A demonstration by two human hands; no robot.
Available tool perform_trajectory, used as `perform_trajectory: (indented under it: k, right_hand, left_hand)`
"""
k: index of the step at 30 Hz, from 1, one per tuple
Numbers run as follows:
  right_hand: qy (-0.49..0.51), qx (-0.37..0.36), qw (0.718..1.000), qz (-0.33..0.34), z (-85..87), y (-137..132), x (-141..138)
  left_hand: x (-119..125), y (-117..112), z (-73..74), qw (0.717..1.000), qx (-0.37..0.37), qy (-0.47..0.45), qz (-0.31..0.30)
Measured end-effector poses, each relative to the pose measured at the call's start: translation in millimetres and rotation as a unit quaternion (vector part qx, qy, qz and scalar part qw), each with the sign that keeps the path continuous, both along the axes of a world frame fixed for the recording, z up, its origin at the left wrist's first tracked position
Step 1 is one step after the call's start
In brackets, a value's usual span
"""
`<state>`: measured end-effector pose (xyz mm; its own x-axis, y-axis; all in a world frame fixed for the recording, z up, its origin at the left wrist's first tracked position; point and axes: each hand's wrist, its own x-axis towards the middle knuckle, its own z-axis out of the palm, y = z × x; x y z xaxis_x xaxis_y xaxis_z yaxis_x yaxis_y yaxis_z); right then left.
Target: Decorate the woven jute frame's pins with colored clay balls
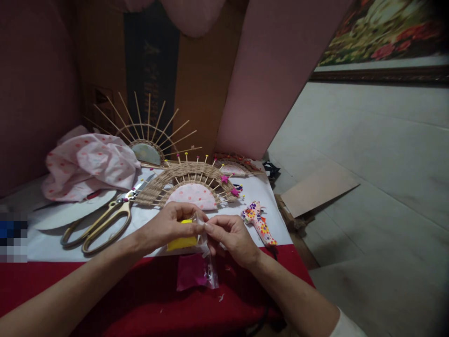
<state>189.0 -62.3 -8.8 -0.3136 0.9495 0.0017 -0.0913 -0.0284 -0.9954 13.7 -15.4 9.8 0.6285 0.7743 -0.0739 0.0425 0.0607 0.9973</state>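
Between my hands is a small clear plastic bag with a bright yellow block [182, 242] inside, perhaps modelling clay. My left hand [171, 224] grips it with thumb and fingers. The fingertips of my right hand [228, 236] pinch the bag's clear edge. Just below, a second clear bag with a magenta block [192, 271] lies over the red cloth. Beyond my hands stands a woven half-round fan [164, 182] of twine on sticks, with a spotted pink fabric centre [192, 195]. Yellow and magenta blobs tip its sticks, and two magenta stars [235, 192] sit at its right.
Large gold-handled scissors [101, 222] lie at left by crumpled spotted fabric [93, 161]. A flower-patterned glue gun [259, 222] rests at right. An unfinished stick frame [147, 135] leans against a cardboard box [206, 93]. Red cloth [140, 299] covers the table's front.
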Motion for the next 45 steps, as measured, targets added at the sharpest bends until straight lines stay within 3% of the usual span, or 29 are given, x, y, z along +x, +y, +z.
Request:
perform_trajectory:
  k: [14, 30, 35, 38, 41, 43, 45]
  right_hand:
    - [0.079, -0.047, 0.995, 0.047, -7.9, 2, -1]
    - [0.106, -0.07, 0.991, 0.041, -7.4, 0, -3]
    - [-0.038, 0.041, 0.998, -0.023, -3.8, 0, -2]
    - [-0.149, 0.151, 0.975, -0.06, -2.5, 0, 0]
    - [-0.164, 0.177, 0.969, -0.058, -3.4, 1, 1]
    - [-0.127, 0.158, 0.977, -0.07, -4.7, 1, 1]
    - [-0.128, 0.169, 0.971, -0.115, -5.7, 0, 0]
  left_hand:
    - [-3, 2, -6.4, 1.0, -0.007, -0.021, -0.001]
    - [1, 0, -9.5, 0.998, -0.011, -0.043, 0.034]
    - [1, -1, -9.1, 0.989, 0.143, 0.04, 0.026]
    - [-1, -3, -8.0, 0.965, 0.241, 0.099, 0.008]
    - [-3, -4, -5.8, 0.943, 0.314, 0.108, 0.005]
    - [-3, -6, -4.7, 0.903, 0.411, 0.103, 0.075]
    - [-1, -9, -5.3, 0.838, 0.506, 0.105, 0.176]
